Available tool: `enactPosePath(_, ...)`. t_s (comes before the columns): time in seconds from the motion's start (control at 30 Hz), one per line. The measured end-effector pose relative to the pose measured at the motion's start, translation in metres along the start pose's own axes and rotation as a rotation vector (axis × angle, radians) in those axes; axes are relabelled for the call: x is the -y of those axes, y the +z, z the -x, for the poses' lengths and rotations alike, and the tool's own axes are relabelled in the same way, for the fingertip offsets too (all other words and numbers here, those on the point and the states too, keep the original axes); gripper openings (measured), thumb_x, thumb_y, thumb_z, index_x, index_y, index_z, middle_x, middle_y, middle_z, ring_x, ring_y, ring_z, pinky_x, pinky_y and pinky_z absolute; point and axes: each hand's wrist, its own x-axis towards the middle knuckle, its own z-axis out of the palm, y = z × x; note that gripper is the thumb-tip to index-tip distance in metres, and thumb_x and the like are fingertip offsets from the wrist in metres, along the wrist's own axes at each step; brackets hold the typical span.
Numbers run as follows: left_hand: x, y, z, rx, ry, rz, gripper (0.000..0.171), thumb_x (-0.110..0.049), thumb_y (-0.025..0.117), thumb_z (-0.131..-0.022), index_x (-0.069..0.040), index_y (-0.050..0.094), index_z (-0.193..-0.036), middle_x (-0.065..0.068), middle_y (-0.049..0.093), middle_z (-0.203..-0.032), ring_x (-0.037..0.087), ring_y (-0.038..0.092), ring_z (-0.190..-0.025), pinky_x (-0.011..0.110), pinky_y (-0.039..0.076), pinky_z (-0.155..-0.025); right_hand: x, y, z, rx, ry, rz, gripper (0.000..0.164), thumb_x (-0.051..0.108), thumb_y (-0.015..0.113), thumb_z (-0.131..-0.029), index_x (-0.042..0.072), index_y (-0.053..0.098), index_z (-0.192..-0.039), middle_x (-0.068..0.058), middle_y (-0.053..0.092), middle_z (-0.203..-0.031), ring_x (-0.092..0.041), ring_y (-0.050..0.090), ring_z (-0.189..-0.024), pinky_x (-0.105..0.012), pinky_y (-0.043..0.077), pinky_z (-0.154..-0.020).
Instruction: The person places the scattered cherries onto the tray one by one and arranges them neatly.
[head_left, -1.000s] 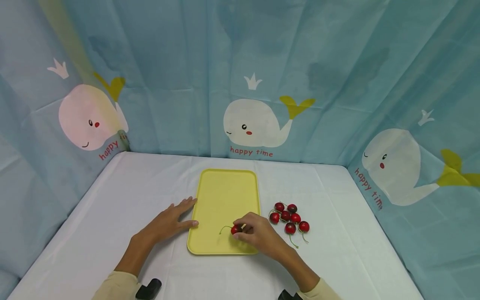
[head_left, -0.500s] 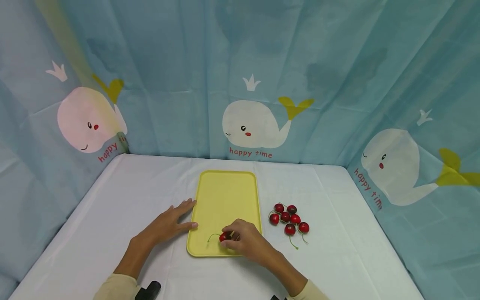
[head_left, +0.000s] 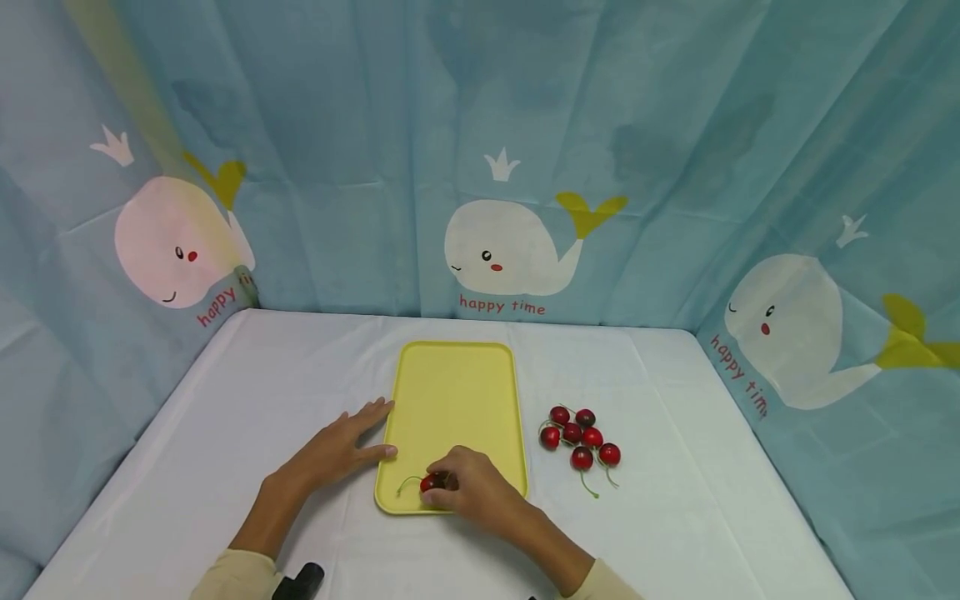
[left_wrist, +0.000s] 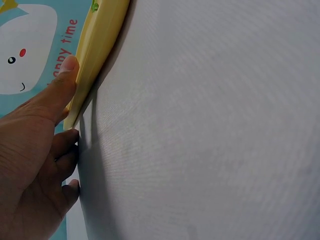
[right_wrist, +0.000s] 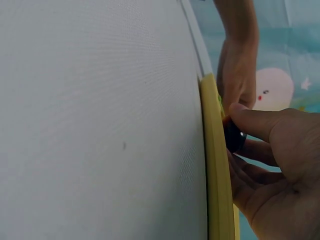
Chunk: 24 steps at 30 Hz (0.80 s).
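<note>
A yellow rectangular tray [head_left: 459, 400] lies on the white-covered table in the head view. My right hand [head_left: 480, 492] is low over its front part and pinches a dark red cherry [head_left: 427, 484] between thumb and fingers. The cherry's green stem [head_left: 406, 482] points left. In the right wrist view, the same cherry [right_wrist: 234, 136] shows dark beneath the thumb, close to the tray wall [right_wrist: 217, 165]. My left hand [head_left: 337, 446] rests at the tray's left edge, fingers extended. Its thumb [left_wrist: 67, 75] touches the rim in the left wrist view.
Several cherries with stems [head_left: 572, 432] lie clustered on the white cloth [head_left: 675, 500] right of the tray. Blue curtains with whale prints [head_left: 517, 246] close off the back and both sides. A black device [head_left: 300, 581] sits by the left sleeve.
My right hand has carried the cherry left and toward the tray's front left corner. The left hand has stayed at the tray's edge, and the other cherries lie as before.
</note>
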Motion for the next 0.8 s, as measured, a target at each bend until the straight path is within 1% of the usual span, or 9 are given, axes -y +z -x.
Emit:
enactPosePath(0.13,-0.0013,0.0003,-0.0004,-0.003,0.01,-0.002,0.087,-0.058,0.071,-0.097,-0.016,0.039,-0.166,0.018,0.031,-0.172,0.05,0.025,-0.158,0.073,0.021,-0.125,0.0017,0.0032,-0.0012,-0.011,-0.018,0.053,0.033,0.032,0.083,-0.094,0.01,0.079,-0.119,0.01,0.066,-0.1,0.005,0.058,-0.085,-0.014,0.053,-0.074)
enactPosePath(0.33,-0.002,0.0008,-0.0012,-0.009,0.017,-0.008,0.087,-0.058,0.07,-0.097,-0.015,0.039,-0.166,0.018,0.032,-0.172,0.048,0.026,-0.158,0.071,0.021,-0.126,0.0033,0.0045,-0.001,-0.021,-0.041,0.127,0.035,0.034,0.084,-0.094,0.012,0.079,-0.119,0.01,0.067,-0.102,0.005,0.056,-0.087,-0.013,0.052,-0.075)
enactPosePath(0.4,-0.002,0.0004,-0.001,-0.01,0.02,-0.007,0.087,-0.059,0.07,-0.097,-0.015,0.039,-0.166,0.018,0.032,-0.172,0.048,0.027,-0.158,0.071,0.02,-0.126,0.0034,0.0042,-0.0006,-0.016,-0.037,0.127,0.036,0.035,0.083,-0.094,0.012,0.078,-0.121,0.01,0.066,-0.104,0.005,0.056,-0.088,-0.013,0.052,-0.077)
enactPosePath(0.6,-0.0015,-0.0002,-0.0012,-0.012,0.023,-0.01,0.087,-0.06,0.071,-0.097,-0.015,0.04,-0.165,0.018,0.033,-0.171,0.047,0.028,-0.158,0.071,0.02,-0.127,0.0037,0.0019,0.0022,-0.003,-0.026,0.063,0.039,0.034,0.084,-0.094,0.011,0.076,-0.124,0.01,0.063,-0.102,0.004,0.058,-0.086,-0.014,0.053,-0.076)
enactPosePath(0.8,-0.0024,-0.0008,-0.0008,-0.008,0.021,-0.014,0.087,-0.058,0.071,-0.097,-0.015,0.04,-0.165,0.018,0.033,-0.171,0.047,0.027,-0.158,0.071,0.02,-0.127,0.0003,-0.0007,0.0046,-0.006,-0.046,0.036,0.04,0.037,0.082,-0.095,0.011,0.075,-0.125,0.008,0.065,-0.103,0.003,0.059,-0.088,-0.014,0.054,-0.078)
